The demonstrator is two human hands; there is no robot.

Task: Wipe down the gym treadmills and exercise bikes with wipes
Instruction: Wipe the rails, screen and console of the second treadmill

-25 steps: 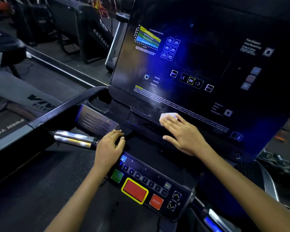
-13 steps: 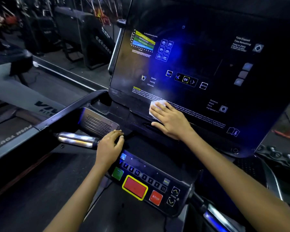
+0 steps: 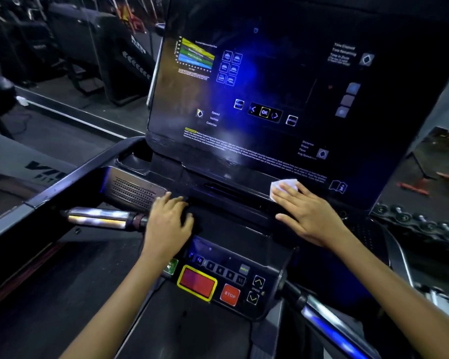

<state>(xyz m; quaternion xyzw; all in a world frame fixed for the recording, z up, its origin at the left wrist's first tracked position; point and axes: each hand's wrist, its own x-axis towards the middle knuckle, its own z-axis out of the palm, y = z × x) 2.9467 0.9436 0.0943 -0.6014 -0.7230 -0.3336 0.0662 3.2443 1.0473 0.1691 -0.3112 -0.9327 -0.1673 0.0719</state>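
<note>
A metal handlebar (image 3: pixel 99 220) juts leftward from the treadmill console (image 3: pixel 270 81). The left hand (image 3: pixel 166 224) rests beside it, fingers loosely bent, grip released. Buttons read "OK" (image 3: pixel 264 112) and "STOP" (image 3: pixel 229 294). The right hand (image 3: pixel 306 216) presses flat fingers on a white wipe (image 3: pixel 283 186) along the console's lower edge, lying crosswise.

1. Wipe (image 3: pixel 285 186) under right hand (image 3: pixel 309 216), on the ledge below the console screen (image 3: pixel 283 99), toward its right end.
2. Left hand (image 3: pixel 167 224) left of that, resting on the console just right of the handlebar (image 3: pixel 101 218).
3. Button panel (image 3: pixel 226 278) nearer, between both forearms.
</note>
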